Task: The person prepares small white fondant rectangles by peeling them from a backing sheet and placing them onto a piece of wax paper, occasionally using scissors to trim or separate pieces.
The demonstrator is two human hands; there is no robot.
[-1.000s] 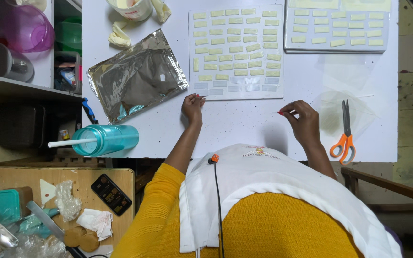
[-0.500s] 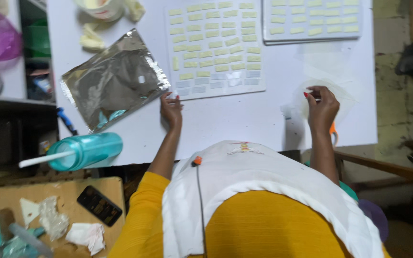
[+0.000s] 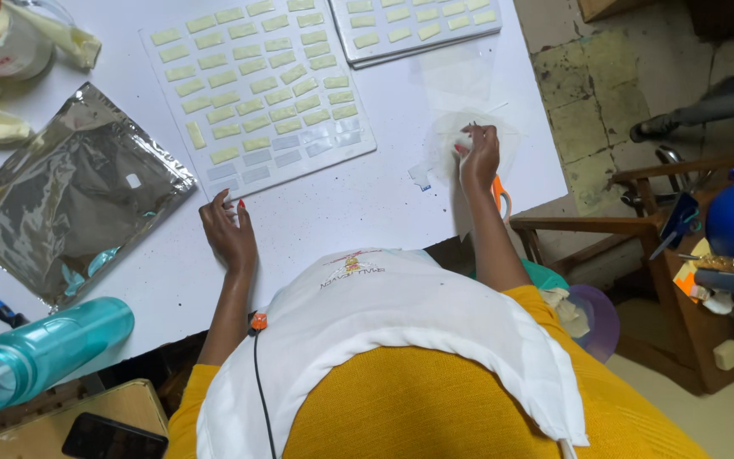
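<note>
Bottle (image 3: 40,353) lies nearest, at eight o'clock on the counter (image 3: 341,208). Left hand (image 3: 228,231) rests flat, fingers loose and holding nothing, just below the tray (image 3: 256,89) at eleven. Foil (image 3: 65,200) lies at ten. Right hand (image 3: 477,153), at one o'clock, has its grip pinched on a plastic sheet (image 3: 448,149), orange scissors (image 3: 500,197) beneath the wrist.

I see my right hand (image 3: 479,155) at the bench's (image 3: 341,200) right edge, fingers pinching a clear plastic sheet (image 3: 452,140) lying over orange-handled scissors (image 3: 499,194). My left hand (image 3: 229,231) rests flat on the white top, just below a mould tray (image 3: 256,89) of pale yellow blocks. A silver foil bag (image 3: 70,195) lies to its left.
</note>
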